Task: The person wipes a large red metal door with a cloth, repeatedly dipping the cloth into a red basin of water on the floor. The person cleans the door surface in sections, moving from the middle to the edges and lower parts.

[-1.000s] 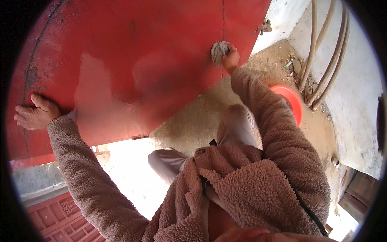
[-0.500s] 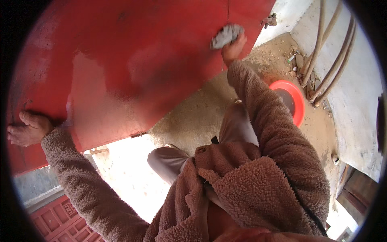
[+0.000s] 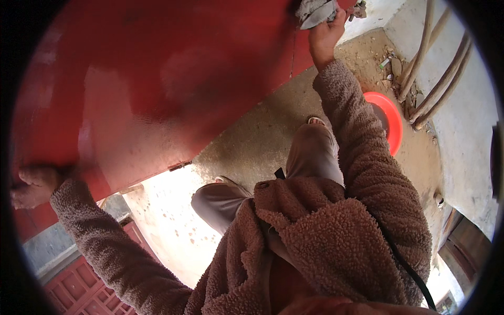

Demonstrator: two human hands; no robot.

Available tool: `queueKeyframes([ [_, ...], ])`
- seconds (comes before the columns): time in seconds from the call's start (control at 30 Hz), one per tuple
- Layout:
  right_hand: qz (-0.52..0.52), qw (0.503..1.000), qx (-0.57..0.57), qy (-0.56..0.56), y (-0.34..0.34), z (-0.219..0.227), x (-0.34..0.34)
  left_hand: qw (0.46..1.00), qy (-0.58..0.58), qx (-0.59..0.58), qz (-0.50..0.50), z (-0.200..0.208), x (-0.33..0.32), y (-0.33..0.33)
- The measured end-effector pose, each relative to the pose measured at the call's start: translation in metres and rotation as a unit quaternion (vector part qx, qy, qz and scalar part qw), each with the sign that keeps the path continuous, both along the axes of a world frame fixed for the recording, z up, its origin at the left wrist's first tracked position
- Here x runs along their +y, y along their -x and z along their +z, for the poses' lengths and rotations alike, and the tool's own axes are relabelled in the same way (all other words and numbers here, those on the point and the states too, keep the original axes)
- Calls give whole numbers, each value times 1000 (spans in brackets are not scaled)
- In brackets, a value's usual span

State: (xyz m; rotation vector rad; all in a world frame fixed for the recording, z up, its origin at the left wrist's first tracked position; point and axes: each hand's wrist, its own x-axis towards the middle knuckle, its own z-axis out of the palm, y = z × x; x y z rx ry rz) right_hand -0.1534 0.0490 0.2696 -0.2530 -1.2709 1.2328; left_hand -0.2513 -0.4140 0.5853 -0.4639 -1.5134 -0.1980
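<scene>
Sleeves: two fuzzy brown sleeves are seen nearest, coming up from the lower edge; both arms are stretched out toward the red surface.
Left hand: the left hand is laid flat, with the fingers spread open, on the near left part of the red metal door. Nothing is held in it; it seems to be pressed there so that the panel is kept steady.
Floor: a concrete floor is seen under the door edge, with the person's trouser legs over it.
Basin: a red plastic basin is placed on the floor at the right, just beside some hoses that lean against the pale wall.
Right hand: the right hand is raised to the far part of the door and is closed around a grey rag.
Rag: the rag is bunched and pressed against the red surface at the far top, probably so that it can be rubbed over the paint.
</scene>
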Motion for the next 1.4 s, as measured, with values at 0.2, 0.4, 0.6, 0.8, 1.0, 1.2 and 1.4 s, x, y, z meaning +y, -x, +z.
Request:
queueKeyframes([
  [0.2, 12, 962, 107, 249, 18, -84, -22, 999, -25, 19, 13, -7, -13, 23],
  [0.4, 2, 910, -101, 401, -10, -142, -9, 997, -28, 10, 67, -4, -27, 28],
  [0.6, -16, 1000, 22, 12, -22, 5, 100, 997, -30, 15, 71, 0, -35, 32],
  [0.8, -423, 884, -110, -165, 14, 31, 188, 996, -46, 21, 72, -2, -31, 36],
  [1.0, -121, 969, 76, 202, 9, -91, 153, 995, -25, 24, 97, 4, -30, 32],
  [1.2, -189, 973, -130, 34, -20, -94, 199, 995, -24, 21, 92, 2, -49, 41],
  [1.4, -157, 976, -18, 148, -50, -25, 198, 997, -43, 1, 69, -8, -39, 37],
])
